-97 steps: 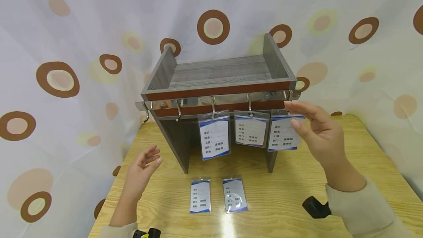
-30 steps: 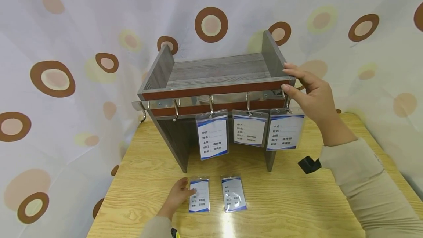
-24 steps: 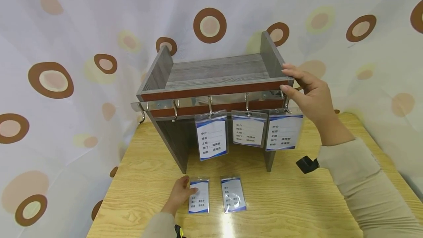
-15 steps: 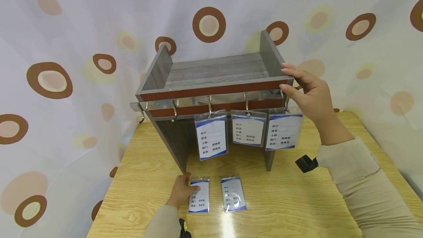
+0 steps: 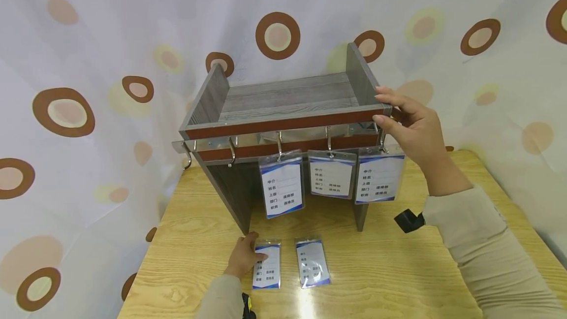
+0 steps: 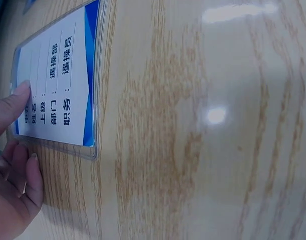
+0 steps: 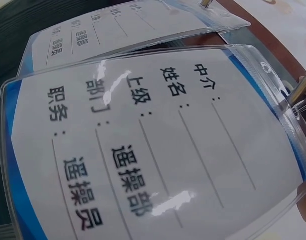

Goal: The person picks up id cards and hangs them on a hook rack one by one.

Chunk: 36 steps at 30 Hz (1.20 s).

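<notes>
My left hand is at the left edge of an ID badge lying on the wooden table. In the left wrist view, the thumb presses on the face of that clear-sleeved badge while the curled fingers meet its edge, one fingertip hidden. My right hand grips the front right corner of a grey wooden shelf, thumb in front and fingers over the side panel. Close below it hangs a badge on a hook, large in the right wrist view, where the hand itself is out of sight.
Two more badges, one left and one in the middle, hang from the metal hook rail. Two hooks at its left end carry nothing. Another badge lies on the table. A patterned cloth stands behind.
My right hand has gone from beside the right hanging badge up to the shelf corner. My left hand has come down to the left table badge, shifting slightly along its edge.
</notes>
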### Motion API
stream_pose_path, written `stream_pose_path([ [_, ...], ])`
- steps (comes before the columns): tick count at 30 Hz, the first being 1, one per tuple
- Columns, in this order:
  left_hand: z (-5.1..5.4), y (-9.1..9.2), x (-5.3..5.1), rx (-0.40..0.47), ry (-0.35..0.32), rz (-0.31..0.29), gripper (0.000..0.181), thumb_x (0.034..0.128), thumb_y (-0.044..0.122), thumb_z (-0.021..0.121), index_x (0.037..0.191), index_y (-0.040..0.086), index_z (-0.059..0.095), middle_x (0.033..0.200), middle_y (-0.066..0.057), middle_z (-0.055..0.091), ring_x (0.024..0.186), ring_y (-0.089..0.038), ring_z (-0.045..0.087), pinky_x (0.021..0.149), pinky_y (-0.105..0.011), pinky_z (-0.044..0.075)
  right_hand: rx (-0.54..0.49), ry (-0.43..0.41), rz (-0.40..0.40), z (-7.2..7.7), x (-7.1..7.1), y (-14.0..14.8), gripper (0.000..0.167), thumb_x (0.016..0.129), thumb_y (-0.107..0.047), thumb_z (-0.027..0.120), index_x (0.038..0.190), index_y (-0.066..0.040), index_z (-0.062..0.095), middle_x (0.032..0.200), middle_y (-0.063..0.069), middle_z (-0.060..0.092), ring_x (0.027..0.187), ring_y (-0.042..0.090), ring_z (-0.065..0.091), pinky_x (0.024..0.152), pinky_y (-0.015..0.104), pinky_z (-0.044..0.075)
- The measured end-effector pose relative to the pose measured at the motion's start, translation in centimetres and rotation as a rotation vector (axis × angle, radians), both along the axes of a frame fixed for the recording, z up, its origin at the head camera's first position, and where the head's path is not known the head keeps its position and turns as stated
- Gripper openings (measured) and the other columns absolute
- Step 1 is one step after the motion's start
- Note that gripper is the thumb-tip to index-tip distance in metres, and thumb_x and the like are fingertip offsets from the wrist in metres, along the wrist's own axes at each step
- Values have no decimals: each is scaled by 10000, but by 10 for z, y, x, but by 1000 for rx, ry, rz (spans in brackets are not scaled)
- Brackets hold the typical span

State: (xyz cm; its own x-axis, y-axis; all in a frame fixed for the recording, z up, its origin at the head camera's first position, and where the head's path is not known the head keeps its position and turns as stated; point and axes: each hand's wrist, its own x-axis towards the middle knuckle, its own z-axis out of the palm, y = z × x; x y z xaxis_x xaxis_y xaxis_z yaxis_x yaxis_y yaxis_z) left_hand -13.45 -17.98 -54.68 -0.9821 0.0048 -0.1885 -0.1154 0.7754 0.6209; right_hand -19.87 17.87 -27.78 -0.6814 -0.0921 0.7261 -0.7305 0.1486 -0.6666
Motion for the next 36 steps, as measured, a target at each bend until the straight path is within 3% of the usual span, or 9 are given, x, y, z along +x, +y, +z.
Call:
stream_pose_path([
  [4,0,0,1,-10,29,-22,565,659,244,743,1131,43,506,1057,-188,478,918,-322,486,800,-470,385,21,-7,-3,2,1,0,320,770,92,572,1086,39,568,1190,41,520,1172,187,386,855,177,372],
  [8,1,0,0,13,-4,-6,592,667,196,735,1183,37,490,1184,-222,435,1100,-413,383,875,-512,317,71,-13,-30,5,3,0,310,773,103,561,1079,51,558,1187,14,518,1175,186,380,865,188,368],
  [12,1,0,-1,-24,-17,-18,541,682,208,725,1150,56,501,1065,-156,483,899,-278,490,816,-448,386,89,-18,-41,6,3,1,300,772,117,551,1067,64,555,1178,-18,518,1170,180,384,846,181,376],
  [16,0,-1,-2,-61,-3,-49,506,682,246,724,1103,68,506,934,-87,483,735,-179,445,726,-391,420,79,-19,-33,7,3,2,295,773,122,545,1062,62,557,1176,-22,517,1168,180,383,839,176,375],
  [27,3,-2,-2,-34,19,-73,498,654,246,743,1038,32,507,857,-54,398,713,-173,415,654,-326,400,74,-11,-6,5,2,1,300,786,86,554,1083,50,546,1200,21,500,1180,180,369,861,173,363],
  [33,6,0,-1,-27,8,-45,476,617,216,770,912,40,440,805,-57,333,672,-180,401,580,-295,371,59,1,9,5,3,0,282,789,89,548,1070,82,535,1194,30,504,1183,198,364,867,182,364],
  [36,4,-1,-1,-18,19,-32,496,593,199,786,880,33,416,767,-48,378,648,-171,399,564,-285,362,63,1,-7,5,3,0,280,785,103,544,1064,82,538,1188,16,508,1180,200,367,873,193,364],
])
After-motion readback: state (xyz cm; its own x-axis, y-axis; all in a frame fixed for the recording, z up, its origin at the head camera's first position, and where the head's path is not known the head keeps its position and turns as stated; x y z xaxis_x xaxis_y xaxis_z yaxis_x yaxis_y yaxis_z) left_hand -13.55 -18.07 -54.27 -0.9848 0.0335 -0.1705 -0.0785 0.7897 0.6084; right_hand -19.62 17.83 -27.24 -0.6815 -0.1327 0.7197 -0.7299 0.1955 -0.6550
